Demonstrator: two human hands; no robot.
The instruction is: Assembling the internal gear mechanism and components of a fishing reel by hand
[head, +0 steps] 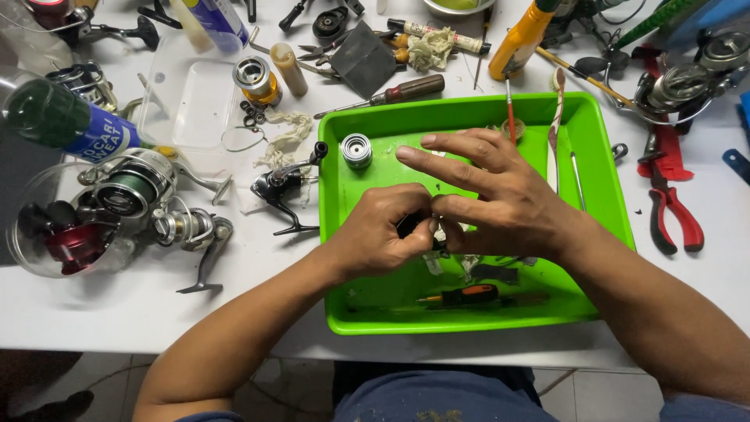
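Observation:
My left hand is closed around a small black part above the green tray. My right hand meets it from the right, thumb and forefinger pinching at the same part, its other fingers spread out toward the left. A bit of white tissue shows under the fingers. A silver spool stands in the tray's far left corner. A black and orange screwdriver lies near the tray's front wall.
Fishing reels and a black reel body lie left of the tray. A clear plastic box, bottles, a brown-handled screwdriver, red pliers and more reels crowd the white table.

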